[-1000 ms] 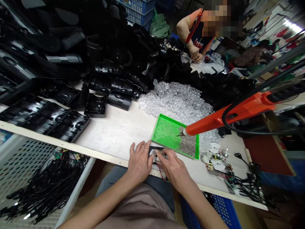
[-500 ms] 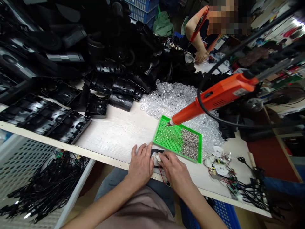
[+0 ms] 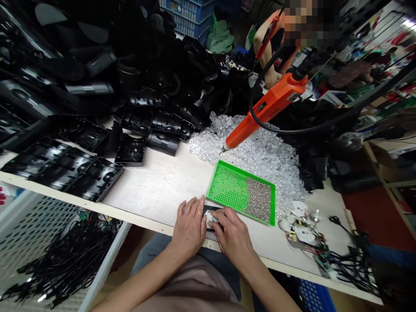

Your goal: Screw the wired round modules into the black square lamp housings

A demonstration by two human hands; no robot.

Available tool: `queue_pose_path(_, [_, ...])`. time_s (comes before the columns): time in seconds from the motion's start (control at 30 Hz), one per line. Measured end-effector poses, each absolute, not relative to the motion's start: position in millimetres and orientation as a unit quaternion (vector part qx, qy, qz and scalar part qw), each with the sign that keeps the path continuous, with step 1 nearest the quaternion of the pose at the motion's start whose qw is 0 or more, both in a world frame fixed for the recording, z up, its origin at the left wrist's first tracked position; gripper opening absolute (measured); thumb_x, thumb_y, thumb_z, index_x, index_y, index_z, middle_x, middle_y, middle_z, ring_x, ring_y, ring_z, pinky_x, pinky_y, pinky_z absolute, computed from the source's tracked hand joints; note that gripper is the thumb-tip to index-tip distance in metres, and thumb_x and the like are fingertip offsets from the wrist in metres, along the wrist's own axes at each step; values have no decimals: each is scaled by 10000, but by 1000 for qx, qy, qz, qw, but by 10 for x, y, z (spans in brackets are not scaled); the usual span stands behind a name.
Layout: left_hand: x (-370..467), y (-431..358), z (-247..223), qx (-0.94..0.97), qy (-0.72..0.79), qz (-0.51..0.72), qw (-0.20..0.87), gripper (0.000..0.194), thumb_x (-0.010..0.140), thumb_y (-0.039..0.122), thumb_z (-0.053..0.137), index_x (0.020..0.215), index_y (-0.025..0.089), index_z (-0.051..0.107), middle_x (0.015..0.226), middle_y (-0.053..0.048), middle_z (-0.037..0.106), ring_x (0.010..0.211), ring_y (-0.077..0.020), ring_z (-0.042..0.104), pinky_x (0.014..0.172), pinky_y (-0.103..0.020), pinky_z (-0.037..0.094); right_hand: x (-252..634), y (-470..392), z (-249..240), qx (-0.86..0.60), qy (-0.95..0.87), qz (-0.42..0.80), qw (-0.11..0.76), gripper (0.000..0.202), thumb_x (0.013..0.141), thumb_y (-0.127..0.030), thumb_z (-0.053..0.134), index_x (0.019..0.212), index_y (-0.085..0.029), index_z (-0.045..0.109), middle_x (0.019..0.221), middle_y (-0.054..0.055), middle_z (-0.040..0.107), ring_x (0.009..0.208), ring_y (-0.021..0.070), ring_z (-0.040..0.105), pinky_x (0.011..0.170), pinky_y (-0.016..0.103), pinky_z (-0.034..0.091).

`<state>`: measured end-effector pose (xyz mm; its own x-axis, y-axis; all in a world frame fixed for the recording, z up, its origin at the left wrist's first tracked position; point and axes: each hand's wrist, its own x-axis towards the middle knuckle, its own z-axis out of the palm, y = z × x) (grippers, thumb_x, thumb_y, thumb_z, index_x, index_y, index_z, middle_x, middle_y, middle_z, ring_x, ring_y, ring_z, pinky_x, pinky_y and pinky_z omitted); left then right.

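Note:
At the table's front edge a black plastic part (image 3: 210,208) lies between my hands, mostly covered by them. My left hand (image 3: 189,223) rests flat along its left side, fingers stretched out and thumb beside the part. With fingertips pinched together, my right hand (image 3: 234,230) holds a small white piece (image 3: 212,218) against the black part. The white piece is half hidden, so its exact kind does not show. Just beyond the hands sits a green perforated tray (image 3: 227,202) with many small metal screws (image 3: 260,195) heaped in its right half.
An orange electric screwdriver (image 3: 260,112) hangs above clear plastic discs (image 3: 276,160). Black housings (image 3: 94,173) line the left. Wired circuit parts (image 3: 303,234) lie right. A crate of black cables (image 3: 65,260) stands below left. Another person's arm (image 3: 269,78) is across the table.
The hanging screwdriver has swung left and away, its tip leaving the tray area. My right fingers have lowered and pressed closer over the white piece. My left hand has barely moved.

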<state>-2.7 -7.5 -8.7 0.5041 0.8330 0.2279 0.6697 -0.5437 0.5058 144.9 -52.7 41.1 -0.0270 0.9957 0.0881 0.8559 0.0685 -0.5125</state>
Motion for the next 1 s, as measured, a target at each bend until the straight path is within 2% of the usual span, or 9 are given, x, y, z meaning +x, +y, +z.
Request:
queue_pose_path(0.17, [-70, -63, -74, 848, 362, 302, 243, 532, 906, 135, 412, 1429, 214, 361, 1333, -96, 558, 1295, -258, 428, 1057, -464, 310, 1508, -480, 481, -629, -705, 228, 234, 316, 880, -135, 535, 1172, -203, 638, 998, 91, 646, 951, 216, 624, 837, 372, 561])
queue_pose_path(0.27, [-57, -31, -51, 845, 324, 307, 293, 566, 879, 193, 486, 1430, 223, 356, 1322, -97, 569, 1286, -271, 436, 1046, -474, 320, 1638, -481, 633, -603, -699, 294, 246, 401, 863, -143, 561, 1247, -251, 606, 1137, 84, 661, 1068, 223, 619, 935, 417, 533])
queue_pose_path(0.33, [-38, -14, -42, 843, 327, 294, 311, 571, 876, 226, 525, 1424, 229, 366, 1320, -97, 573, 1278, -274, 443, 1035, -473, 328, 1779, -500, 758, -613, -672, 316, 270, 409, 854, -188, 597, 1253, -281, 601, 1148, 72, 677, 1047, 225, 640, 930, 446, 538])
queue_pose_path(0.43, [-17, -6, -43, 842, 335, 285, 314, 569, 872, 260, 571, 1411, 235, 390, 1333, -96, 566, 1287, -279, 436, 1044, -478, 315, 2021, -469, 960, -677, -562, 242, 409, 377, 851, -274, 629, 1226, -299, 600, 1065, 55, 695, 917, 202, 669, 836, 435, 575])
queue_pose_path(0.53, [-3, -2, -60, 844, 339, 289, 299, 523, 875, 298, 599, 1372, 231, 453, 1319, -97, 577, 1280, -280, 447, 1036, -475, 322, 2174, -267, 1142, -669, -474, 102, 564, 714, 753, -320, 744, 1383, -315, 408, 1292, 79, 569, 1152, 228, 572, 964, 464, 501])
queue_pose_path(0.63, [11, 12, -94, 849, 344, 289, 278, 371, 902, 289, 577, 1271, 253, 560, 1272, -78, 611, 1255, -267, 475, 1016, -461, 339, 2156, 65, 1265, -622, -482, 76, 612, 959, 648, -337, 820, 1439, -329, 277, 1374, 75, 479, 1241, 246, 500, 1021, 460, 452])
queue_pose_path(0.73, [20, 28, -127, 854, 347, 284, 266, 302, 909, 285, 575, 1209, 255, 602, 1242, -71, 633, 1245, -261, 486, 1007, -454, 348, 2049, 361, 1326, -609, -481, 107, 622, 817, 698, -333, 774, 1393, -305, 347, 1113, 42, 596, 858, 179, 634, 774, 362, 562])
queue_pose_path(0.8, [21, 32, -138, 854, 349, 283, 263, 292, 902, 292, 589, 1190, 252, 610, 1230, -69, 642, 1241, -263, 491, 998, -453, 357, 2006, 463, 1339, -601, -482, 115, 626, 677, 741, -320, 724, 1341, -273, 414, 913, -3, 601, 638, 125, 579, 643, 312, 548])
queue_pose_path(1.0, [24, 19, -124, 848, 357, 289, 264, 276, 887, 280, 609, 1161, 247, 616, 1218, -67, 654, 1226, -270, 505, 989, -455, 367, 2113, 340, 1257, -550, -483, 264, 628, 520, 803, -360, 629, 1271, -232, 442, 830, -3, 623, 641, 141, 624, 569, 298, 530])
